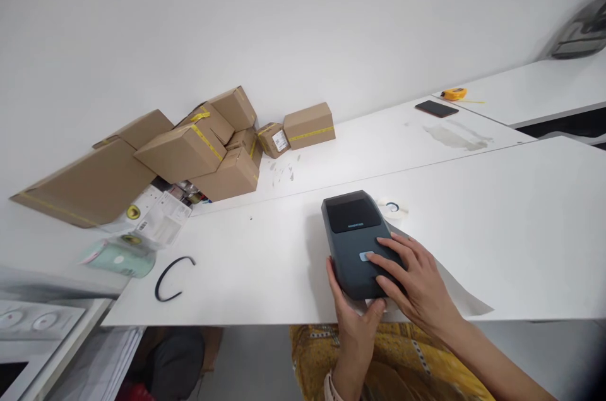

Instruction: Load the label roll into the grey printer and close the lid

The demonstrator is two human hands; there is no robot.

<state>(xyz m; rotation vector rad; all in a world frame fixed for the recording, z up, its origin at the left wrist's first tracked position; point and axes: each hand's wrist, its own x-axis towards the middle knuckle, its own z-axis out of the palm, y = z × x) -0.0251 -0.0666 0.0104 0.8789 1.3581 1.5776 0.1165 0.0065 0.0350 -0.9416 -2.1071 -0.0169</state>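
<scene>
A dark grey device that looks like a label printer (pixel 353 262), with a black window at its far end and a light blue button (pixel 366 256), is over the table near the front edge. My left hand (pixel 353 319) is closed around its near left corner, fingers along the side and thumb at the near end. My right hand (pixel 411 278) lies over its top right with fingers spread, one fingertip at the button. A white sheet of paper (pixel 461 293) shows beside and under my right hand. Behind the device is a small round white item with a dark ring (pixel 392 206), partly hidden.
Several cardboard boxes (pixel 180 155) are piled at the back left. Near them are a white avocado-print package (pixel 158 215), a mint green container (pixel 120 259) and a black headband-like loop (pixel 163 281). A phone (pixel 436 108) and yellow tape measure (pixel 454 94) lie back right.
</scene>
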